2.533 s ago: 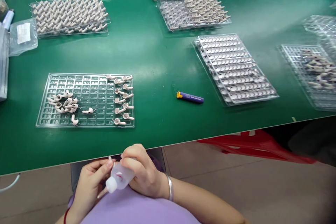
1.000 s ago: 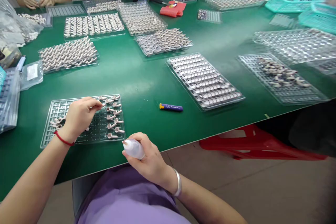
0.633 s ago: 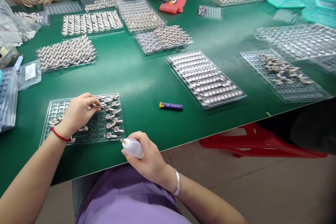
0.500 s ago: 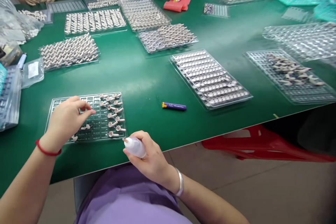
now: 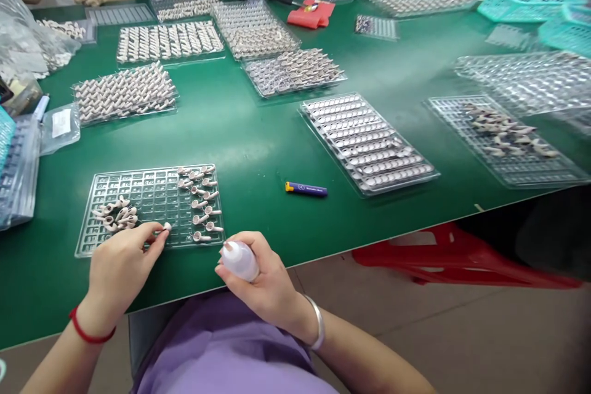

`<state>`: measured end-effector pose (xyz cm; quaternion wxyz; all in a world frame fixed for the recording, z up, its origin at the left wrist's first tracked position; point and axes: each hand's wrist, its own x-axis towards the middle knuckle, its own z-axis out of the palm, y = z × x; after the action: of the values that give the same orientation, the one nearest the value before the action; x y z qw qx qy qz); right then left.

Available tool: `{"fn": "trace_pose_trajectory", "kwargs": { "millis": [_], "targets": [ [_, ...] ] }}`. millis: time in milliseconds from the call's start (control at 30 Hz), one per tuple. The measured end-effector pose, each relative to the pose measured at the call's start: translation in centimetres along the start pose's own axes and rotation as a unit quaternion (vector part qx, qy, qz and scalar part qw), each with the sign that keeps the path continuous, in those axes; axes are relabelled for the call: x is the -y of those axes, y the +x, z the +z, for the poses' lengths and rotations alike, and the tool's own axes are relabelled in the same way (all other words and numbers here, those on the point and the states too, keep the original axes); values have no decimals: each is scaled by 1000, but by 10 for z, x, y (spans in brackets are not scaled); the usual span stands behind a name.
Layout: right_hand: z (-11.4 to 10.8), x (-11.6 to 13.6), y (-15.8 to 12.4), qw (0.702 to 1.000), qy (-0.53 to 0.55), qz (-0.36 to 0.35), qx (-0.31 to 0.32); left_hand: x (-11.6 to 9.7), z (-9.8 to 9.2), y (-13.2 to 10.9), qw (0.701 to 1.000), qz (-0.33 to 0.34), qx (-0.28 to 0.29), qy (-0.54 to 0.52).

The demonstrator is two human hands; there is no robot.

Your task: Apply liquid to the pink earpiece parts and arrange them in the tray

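Note:
My left hand (image 5: 124, 268) is over the near edge of a clear plastic tray (image 5: 159, 188), thumb and forefinger pinched on a small white earbud-shaped part (image 5: 167, 227). Left of the fingertips, a loose heap of similar white parts (image 5: 117, 215) lies on the tray. More such parts (image 5: 202, 203), with round cupped heads and short stems, sit in columns along its right side. My right hand (image 5: 265, 280) is wrapped around a small translucent squeeze bottle (image 5: 240, 260), its brownish tip pointing up and left, just off the tray's near right corner.
A purple lighter (image 5: 306, 189) lies right of the tray. Beyond are filled trays of white parts (image 5: 369, 141), (image 5: 124, 92) and a tray with a loose pile (image 5: 508, 129). Teal baskets (image 5: 530, 3) stand far right, a red stool (image 5: 443, 252) below the edge. Two people sit opposite.
My left hand has moved down and right from above the tray to its near edge, uncovering the heap, with a white part now in its fingertips. My right hand still holds the bottle.

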<state>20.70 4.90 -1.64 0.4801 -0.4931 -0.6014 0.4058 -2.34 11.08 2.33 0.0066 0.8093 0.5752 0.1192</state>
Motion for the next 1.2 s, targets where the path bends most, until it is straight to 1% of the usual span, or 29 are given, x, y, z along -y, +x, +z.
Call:
{"fn": "trace_pose_trajectory", "kwargs": {
  "millis": [100,233,267,333,400,467,567,633,733,833,867,900,933,967,1033,1067,1100,1133,1167,1200],
  "targets": [
    [5,5,3,1000,-6,-20,6,-5,6,1,999,23,5,22],
    [7,4,4,1000,-9,-24,-5,-5,9,7,997,29,17,63],
    [8,3,3,1000,-6,-21,-8,-5,8,7,997,33,11,67],
    [8,3,3,1000,10,-9,-10,-7,6,3,997,53,-23,53],
    [7,4,3,999,44,17,-4,-13,2,-8,994,85,-68,-13],
    [8,8,5,994,99,54,11,-21,-3,-21,983,105,-83,-125],
    [10,14,9,974,197,105,46,-33,-8,-41,951,109,-47,-284],
    [12,17,10,957,255,120,69,-38,-8,-49,929,108,-18,-353],
    [15,16,10,936,312,128,99,-41,-5,-57,901,93,18,-424],
    [16,14,8,926,333,141,113,-42,-1,-62,880,66,28,-470],
    [16,14,8,924,336,143,112,-43,1,-64,871,46,28,-488],
    [16,13,7,924,338,142,111,-44,2,-66,858,13,32,-512],
    [16,13,6,923,340,140,112,-44,4,-68,837,-34,43,-545],
    [16,13,5,923,343,135,113,-45,5,-69,804,-88,67,-584],
    [17,13,3,920,350,127,119,-46,8,-71,714,-191,141,-659],
    [17,12,1,922,346,121,121,-46,9,-72,672,-228,182,-681],
    [18,12,0,927,335,116,122,-47,10,-72,642,-251,218,-690],
    [19,11,-2,934,319,108,120,-47,11,-72,630,-264,244,-688],
    [19,10,-3,942,298,100,119,-47,11,-72,637,-269,255,-676],
    [18,9,-3,949,277,91,118,-47,11,-73,660,-266,250,-656]
  ]
}}
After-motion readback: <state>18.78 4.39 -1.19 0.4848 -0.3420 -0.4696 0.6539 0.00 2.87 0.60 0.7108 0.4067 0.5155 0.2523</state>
